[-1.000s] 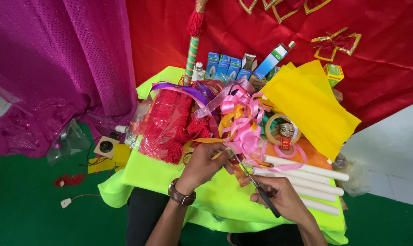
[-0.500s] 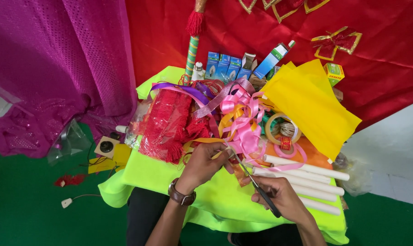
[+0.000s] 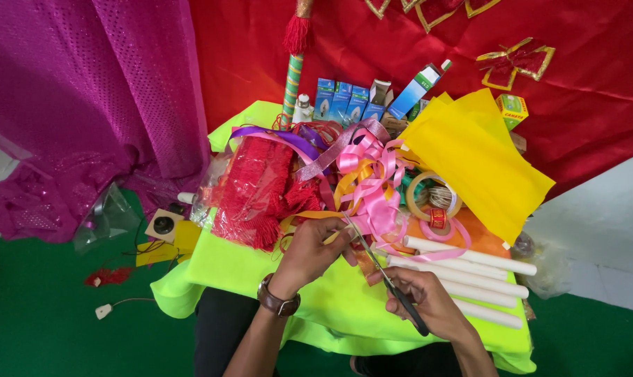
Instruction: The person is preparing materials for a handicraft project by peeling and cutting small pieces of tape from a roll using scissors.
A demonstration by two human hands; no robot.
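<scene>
Neon-yellow cloth (image 3: 261,269) covers the little table, and it's buried in craft stuff, so only the head view to go on here. The person's left hand (image 3: 309,253) is curled shut, pinching a strip of yellow-orange ribbon (image 3: 315,216) right at the near edge of the ribbon heap, thumb and fingertips pressed together on it. The right hand (image 3: 428,300) is closed round the black handles of the scissors (image 3: 386,274), low and to the right of the other hand. The scissors' long axis runs on a diagonal from the handles at lower right up to the tips at upper left, and the tips end just beside the left hand's fingertips, touching or nearly touching the pinched strip; can't tell if the blades are parted, they look like one thin line from here. So the ribbon lies up and left of the scissor grip, with the left hand the nearer one to it. The strip itself trails off to the left along the heap's edge. Behind it sit pink curly ribbon (image 3: 372,188), red fringe trim (image 3: 257,185), a tape roll (image 3: 432,197), yellow paper sheets (image 3: 477,160) and white tubes (image 3: 470,269) by the right wrist.
</scene>
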